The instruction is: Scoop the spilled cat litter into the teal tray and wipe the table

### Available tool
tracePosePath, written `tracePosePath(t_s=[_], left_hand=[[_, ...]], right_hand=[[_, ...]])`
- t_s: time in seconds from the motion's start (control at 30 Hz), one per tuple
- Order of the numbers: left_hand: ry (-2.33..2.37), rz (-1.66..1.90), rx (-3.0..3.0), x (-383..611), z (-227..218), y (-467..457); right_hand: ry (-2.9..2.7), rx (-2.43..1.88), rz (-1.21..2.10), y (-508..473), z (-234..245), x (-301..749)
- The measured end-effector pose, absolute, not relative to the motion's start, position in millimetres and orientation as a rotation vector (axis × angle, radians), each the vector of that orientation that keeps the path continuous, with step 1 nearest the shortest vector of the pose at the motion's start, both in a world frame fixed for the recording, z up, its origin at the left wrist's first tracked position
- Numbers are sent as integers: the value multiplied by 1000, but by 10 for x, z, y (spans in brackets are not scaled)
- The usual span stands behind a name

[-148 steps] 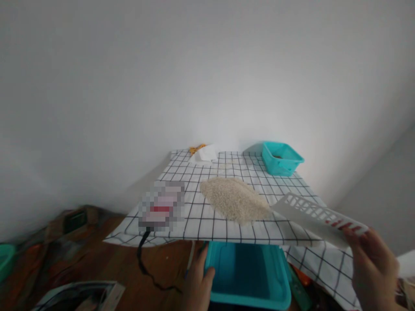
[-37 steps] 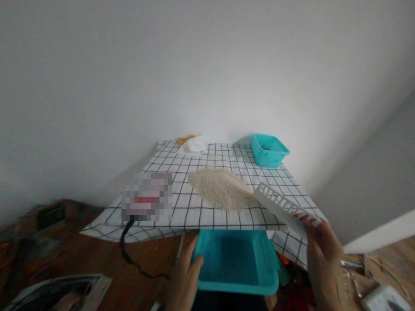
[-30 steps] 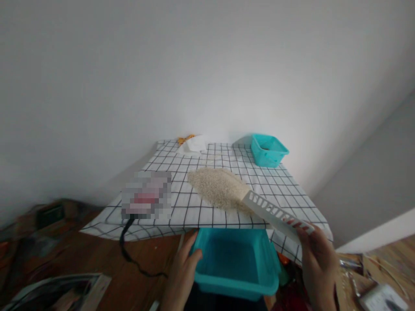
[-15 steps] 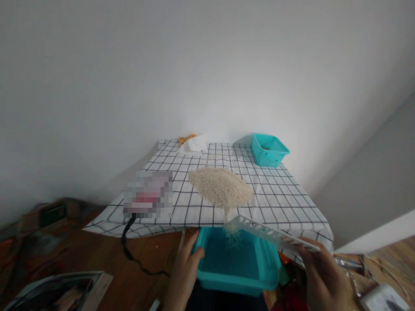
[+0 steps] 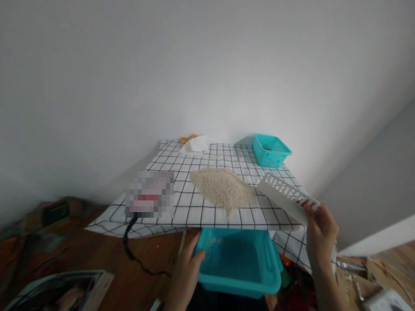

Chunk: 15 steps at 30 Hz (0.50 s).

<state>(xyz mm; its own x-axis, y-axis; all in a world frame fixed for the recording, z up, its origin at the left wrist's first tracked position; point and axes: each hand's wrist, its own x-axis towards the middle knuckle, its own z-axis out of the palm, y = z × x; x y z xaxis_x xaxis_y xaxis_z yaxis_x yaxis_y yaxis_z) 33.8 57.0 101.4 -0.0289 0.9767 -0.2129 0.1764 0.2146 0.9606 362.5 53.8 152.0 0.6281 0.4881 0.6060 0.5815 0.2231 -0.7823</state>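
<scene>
A heap of pale rice lies on a table under a black-and-white checked cloth. My left hand grips the left rim of a teal plastic basket held below the table's front edge; a little rice lies in it. My right hand holds a white slotted plastic panel by its near end, its far end raised just right of the heap.
A smaller teal basket stands at the table's back right, a white packet at the back. A blurred-out flat object with a black cord lies on the left. Clutter covers the floor on both sides.
The white panel swept left and forward through the heap, pushing rice off the front edge into the teal basket, then lifted back to the right of the heap.
</scene>
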Motion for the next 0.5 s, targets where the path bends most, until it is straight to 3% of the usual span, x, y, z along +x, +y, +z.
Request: tracePosePath(t_s=[0.5], left_hand=[[1447, 912, 1198, 322, 1100, 686]], right_hand=[[-1122, -1430, 13, 165, 1363, 3169]])
